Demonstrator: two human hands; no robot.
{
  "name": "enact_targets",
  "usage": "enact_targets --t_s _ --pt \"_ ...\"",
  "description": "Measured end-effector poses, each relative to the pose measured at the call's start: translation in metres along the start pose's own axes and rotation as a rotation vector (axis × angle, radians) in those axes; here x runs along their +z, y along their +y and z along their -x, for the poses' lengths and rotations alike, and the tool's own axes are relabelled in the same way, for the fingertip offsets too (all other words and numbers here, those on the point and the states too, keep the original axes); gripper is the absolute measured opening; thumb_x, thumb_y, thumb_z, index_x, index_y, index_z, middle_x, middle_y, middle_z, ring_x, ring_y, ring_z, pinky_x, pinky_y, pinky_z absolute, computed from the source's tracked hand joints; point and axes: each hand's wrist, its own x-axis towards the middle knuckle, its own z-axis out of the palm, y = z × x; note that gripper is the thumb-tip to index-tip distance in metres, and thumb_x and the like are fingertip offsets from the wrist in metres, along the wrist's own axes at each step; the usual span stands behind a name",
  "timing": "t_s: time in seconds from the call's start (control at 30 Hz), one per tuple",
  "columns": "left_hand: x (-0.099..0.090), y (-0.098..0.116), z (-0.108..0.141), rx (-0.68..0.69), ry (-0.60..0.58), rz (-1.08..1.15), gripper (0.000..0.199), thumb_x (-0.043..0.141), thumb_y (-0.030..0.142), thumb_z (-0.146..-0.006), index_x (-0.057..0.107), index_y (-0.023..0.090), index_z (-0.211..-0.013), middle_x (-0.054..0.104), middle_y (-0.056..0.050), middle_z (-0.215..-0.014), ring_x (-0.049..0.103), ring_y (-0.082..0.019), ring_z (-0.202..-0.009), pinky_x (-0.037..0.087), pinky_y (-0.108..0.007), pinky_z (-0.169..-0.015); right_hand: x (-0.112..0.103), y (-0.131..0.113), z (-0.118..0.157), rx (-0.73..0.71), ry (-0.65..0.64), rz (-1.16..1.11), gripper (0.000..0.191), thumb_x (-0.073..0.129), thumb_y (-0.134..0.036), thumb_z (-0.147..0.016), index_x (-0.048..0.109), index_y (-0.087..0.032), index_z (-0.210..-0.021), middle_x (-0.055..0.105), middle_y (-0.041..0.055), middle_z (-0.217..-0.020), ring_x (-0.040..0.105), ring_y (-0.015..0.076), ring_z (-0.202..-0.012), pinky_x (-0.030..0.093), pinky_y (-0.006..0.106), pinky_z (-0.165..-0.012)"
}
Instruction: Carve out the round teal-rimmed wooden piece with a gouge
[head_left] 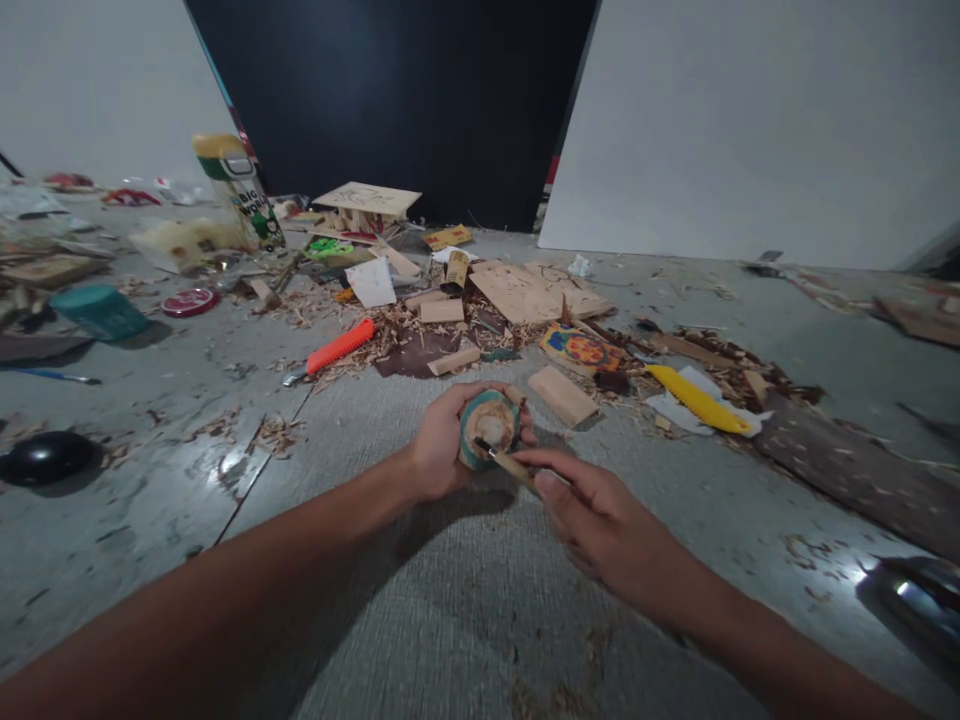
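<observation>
Our left hand (439, 440) grips a round green-rimmed block (491, 418), apparently wood; our right hand (596, 512) grasps a carving tool (516, 469), tip at the block's face.

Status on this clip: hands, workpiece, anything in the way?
Left hand cupping round green-rimmed piece. Right hand holding wooden-handled tool, dark tip at the piece's pale face. Pale wood block lying just beyond; nothing seen blocking the tool.

Two hands (439, 445) (600, 515), one round piece (499, 418), one wood-handled tool (516, 468), two cutters (341, 347) (701, 402), one red lid (190, 302).
</observation>
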Motion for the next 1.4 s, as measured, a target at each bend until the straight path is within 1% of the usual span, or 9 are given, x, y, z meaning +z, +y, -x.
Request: enact_targets --t_s 0.17,0.33,0.57,0.77,0.93,1.0,1.17,1.27,1.4 --pt "0.002 0.000 -0.001 0.001 0.028 0.001 0.032 0.040 0.027 -0.087 0.069 0.014 -0.083 0.070 -0.008 -0.072 0.067 -0.018 -0.062 0.053 -0.029 -0.063 0.000 0.001 0.000 0.087 0.046 -0.022 0.042 0.042 -0.038 -0.098 0.067 -0.016 -0.124 0.064 0.0052 -0.070 0.055 0.0173 -0.059 0.046 0.029 -0.055" --pt "0.003 -0.003 0.000 0.028 -0.016 -0.019 0.030 0.040 0.026 -0.088 0.067 0.014 -0.084 0.070 -0.008 -0.074 0.067 -0.018 -0.064 0.053 -0.029 -0.063 0.002 0.000 0.001 0.306 -0.083 -0.345 0.053 0.037 -0.047 -0.098 0.058 -0.016 -0.135 0.026 -0.0105 -0.047 0.020 0.0115 -0.036 0.028 0.024 -0.036" --pt "-0.002 -0.007 -0.002 0.038 -0.071 -0.055 0.026 0.051 0.036 -0.082 0.065 0.013 -0.083 0.068 -0.006 -0.071 0.063 -0.015 -0.059 0.053 -0.025 -0.061 0.000 -0.002 0.002 0.066 0.082 -0.086 0.034 0.052 -0.035 -0.092 0.074 -0.022 -0.115 0.069 0.0053 -0.081 0.058 0.0168 -0.068 0.049 0.031 -0.069" --pt "-0.002 -0.007 -0.002 0.044 -0.040 -0.045 0.026 0.053 0.038 -0.081 0.064 0.016 -0.084 0.068 -0.006 -0.078 0.066 -0.015 -0.066 0.054 -0.026 -0.064 0.005 -0.005 -0.002 0.523 -0.087 -0.623 0.052 0.043 -0.051 -0.094 0.062 -0.021 -0.132 0.022 -0.0114 -0.049 0.014 0.0095 -0.039 0.021 0.020 -0.036" --pt "-0.001 -0.008 -0.001 0.065 -0.046 -0.073 0.024 0.054 0.037 -0.081 0.065 0.015 -0.083 0.067 -0.004 -0.073 0.062 -0.013 -0.061 0.051 -0.023 -0.061 0.004 -0.004 -0.001 0.141 0.084 -0.251 0.037 0.058 -0.037 -0.088 0.073 -0.021 -0.118 0.064 0.0024 -0.072 0.048 0.0138 -0.058 0.044 0.029 -0.058" --pt "-0.002 -0.008 -0.001 0.067 -0.054 -0.082 0.025 0.054 0.038 -0.081 0.065 0.015 -0.083 0.067 -0.005 -0.073 0.062 -0.013 -0.061 0.051 -0.023 -0.060 0.004 -0.003 -0.001 0.161 0.075 -0.276 0.038 0.059 -0.038 -0.087 0.073 -0.022 -0.119 0.063 0.0013 -0.069 0.046 0.0128 -0.055 0.042 0.028 -0.055" --pt "-0.003 -0.009 -0.001 0.080 -0.062 -0.083 0.025 0.054 0.040 -0.082 0.064 0.017 -0.085 0.067 -0.004 -0.074 0.062 -0.015 -0.061 0.051 -0.026 -0.060 0.005 -0.005 -0.001 0.582 -0.106 -0.828 0.050 0.052 -0.049 -0.090 0.060 -0.020 -0.130 0.021 -0.0138 -0.048 0.009 0.0077 -0.040 0.015 0.020 -0.036" --pt "-0.004 -0.009 0.000 0.082 -0.081 -0.124 0.027 0.055 0.041 -0.084 0.065 0.016 -0.087 0.067 -0.005 -0.076 0.064 -0.015 -0.065 0.052 -0.026 -0.064 -0.002 -0.013 0.001 0.462 -0.074 -0.717 0.052 0.056 -0.049 -0.088 0.061 -0.017 -0.129 0.023 -0.0141 -0.045 0.012 0.0074 -0.039 0.016 0.020 -0.036" --pt "-0.005 -0.008 0.000 0.106 -0.116 -0.175 0.033 0.054 0.045 -0.087 0.066 0.015 -0.092 0.068 -0.007 -0.082 0.064 -0.017 -0.067 0.054 -0.027 -0.058 -0.023 -0.021 0.003 0.205 0.100 -0.259 0.044 0.055 -0.043 -0.090 0.067 -0.019 -0.124 0.054 -0.0025 -0.058 0.035 0.0105 -0.046 0.029 0.024 -0.043"
